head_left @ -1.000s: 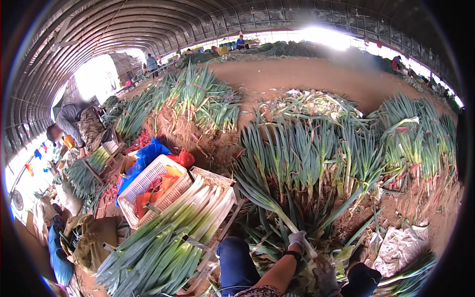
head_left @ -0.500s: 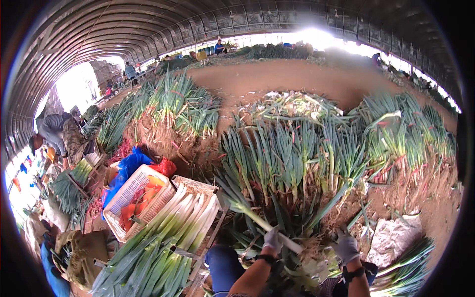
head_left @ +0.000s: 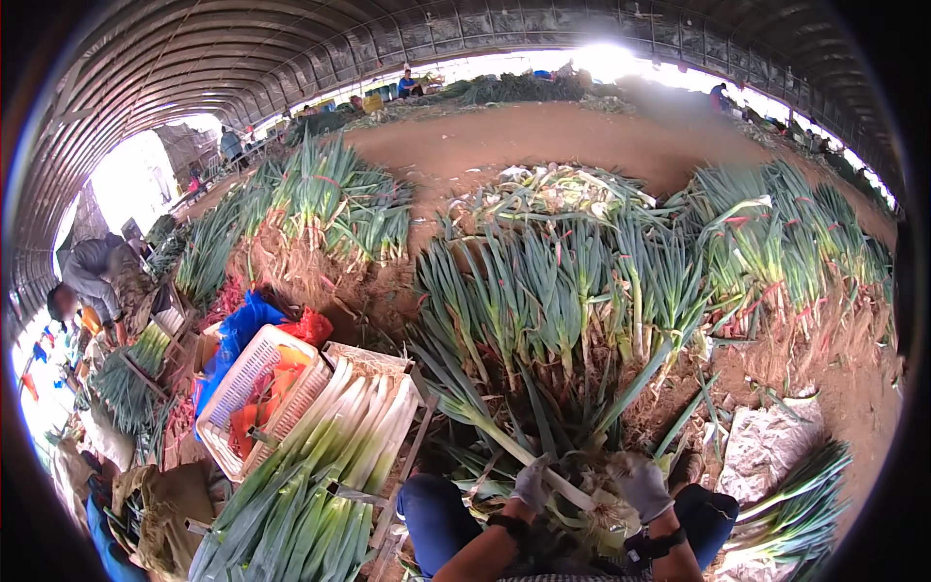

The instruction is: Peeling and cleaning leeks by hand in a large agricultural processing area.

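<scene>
White and green, a leek (head_left: pixel 499 438) slants in front of the person above loose leaves, its pale stalk pinched in the grip of the gloved left hand (head_left: pixel 530 483). Near its root end is the gloved right hand (head_left: pixel 640 485), whose grip cannot be made out. Beyond stand bunched leeks (head_left: pixel 567 291); leftward, a pale plastic basket (head_left: pixel 301 398) sits beside laid-out leeks (head_left: pixel 291 490).

Leek (head_left: pixel 504 443) smooth, slightly glossy; crate (head_left: pixel 308 388) plastic; trousers (head_left: pixel 436 519) matt cloth.
</scene>
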Demonstrator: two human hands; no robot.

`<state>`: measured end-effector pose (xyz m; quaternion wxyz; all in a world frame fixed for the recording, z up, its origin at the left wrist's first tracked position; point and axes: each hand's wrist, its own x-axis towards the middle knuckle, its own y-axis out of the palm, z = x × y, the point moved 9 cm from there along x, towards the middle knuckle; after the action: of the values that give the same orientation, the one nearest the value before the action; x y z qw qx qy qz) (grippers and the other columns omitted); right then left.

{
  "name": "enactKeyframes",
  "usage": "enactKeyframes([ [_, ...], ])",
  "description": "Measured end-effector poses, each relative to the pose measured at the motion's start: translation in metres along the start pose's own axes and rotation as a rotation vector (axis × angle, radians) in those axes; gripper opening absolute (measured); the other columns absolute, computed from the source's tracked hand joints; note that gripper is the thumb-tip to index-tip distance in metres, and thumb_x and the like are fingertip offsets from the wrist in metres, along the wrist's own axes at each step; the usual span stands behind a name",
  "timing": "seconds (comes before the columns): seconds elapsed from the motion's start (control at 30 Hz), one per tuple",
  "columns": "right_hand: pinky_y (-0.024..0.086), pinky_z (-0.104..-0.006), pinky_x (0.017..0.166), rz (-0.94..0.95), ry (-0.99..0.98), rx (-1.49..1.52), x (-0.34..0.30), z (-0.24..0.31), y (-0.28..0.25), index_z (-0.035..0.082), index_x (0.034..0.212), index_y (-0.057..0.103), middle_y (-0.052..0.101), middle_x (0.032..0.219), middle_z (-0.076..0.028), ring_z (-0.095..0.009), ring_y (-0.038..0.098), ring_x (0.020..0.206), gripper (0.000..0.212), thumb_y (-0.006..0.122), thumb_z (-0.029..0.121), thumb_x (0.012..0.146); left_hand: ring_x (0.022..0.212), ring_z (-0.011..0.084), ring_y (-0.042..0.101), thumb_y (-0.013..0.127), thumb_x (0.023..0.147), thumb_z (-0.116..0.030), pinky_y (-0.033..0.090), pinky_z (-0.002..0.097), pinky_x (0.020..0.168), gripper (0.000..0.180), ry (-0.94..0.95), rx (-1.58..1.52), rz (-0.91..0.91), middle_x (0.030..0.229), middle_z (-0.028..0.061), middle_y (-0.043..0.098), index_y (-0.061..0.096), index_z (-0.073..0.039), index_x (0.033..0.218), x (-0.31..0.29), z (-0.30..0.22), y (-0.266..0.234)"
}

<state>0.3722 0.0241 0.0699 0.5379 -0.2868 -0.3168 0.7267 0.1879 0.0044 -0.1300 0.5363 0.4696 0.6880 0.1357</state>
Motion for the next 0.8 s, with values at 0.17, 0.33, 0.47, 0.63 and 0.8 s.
enactKeyframes([
  [0.17,0.053,-0.0422,0.082,0.302,-0.051,0.02,-0.013,0.02,0.034,0.003,0.113,0.066,0.071,0.1,-0.022,-0.036,0.07,0.095,0.06,0.069,0.056,0.085,0.071,0.0181,0.061,0.07,0.092,-0.019,0.05,0.034,0.059,0.013,0.011,-0.077,-0.018,0.082,0.001,0.059,0.061,-0.012,0.098,-0.009,0.011,0.008],
  [0.33,0.051,-0.0433,0.078,0.445,0.064,0.058,-0.038,-0.002,0.051,0.002,0.113,0.063,0.069,0.093,-0.023,-0.035,0.069,0.091,0.068,0.068,0.063,0.082,0.063,0.0169,0.056,0.071,0.091,-0.019,0.047,0.0322,0.056,0.015,0.029,-0.039,0.023,0.075,-0.0011,0.055,0.061,-0.013,0.099,-0.027,-0.008,0.019],
  [0.47,0.051,-0.0406,0.067,0.254,0.063,0.215,-0.064,0.0,-0.004,0.004,0.111,0.065,0.067,0.078,-0.017,-0.03,0.068,0.074,0.052,0.068,0.051,0.089,0.074,0.0192,0.057,0.069,0.092,-0.019,0.047,0.0341,0.066,0.024,0.213,0.092,0.028,0.088,0.0028,0.054,0.055,-0.011,0.11,-0.013,-0.061,0.054],
  [0.63,0.052,-0.0361,0.063,0.349,0.243,0.445,-0.106,-0.037,-0.035,0.004,0.113,0.067,0.067,0.075,-0.01,-0.018,0.066,0.069,0.05,0.077,0.044,0.084,0.088,0.022,0.057,0.066,0.093,-0.019,0.046,0.0365,0.079,0.037,0.36,0.312,0.1,0.104,0.0078,0.053,0.047,-0.008,0.123,-0.019,-0.064,0.135],
  [0.8,0.049,-0.0319,0.071,-0.057,0.233,0.776,-0.194,-0.107,-0.114,0.003,0.118,0.067,0.07,0.085,-0.008,-0.013,0.062,0.078,0.046,0.08,0.029,0.083,0.102,0.0249,0.057,0.063,0.094,-0.018,0.045,0.0389,0.092,0.049,0.407,0.539,0.495,0.12,0.0127,0.052,0.04,-0.005,0.136,-0.069,0.039,0.32],
])
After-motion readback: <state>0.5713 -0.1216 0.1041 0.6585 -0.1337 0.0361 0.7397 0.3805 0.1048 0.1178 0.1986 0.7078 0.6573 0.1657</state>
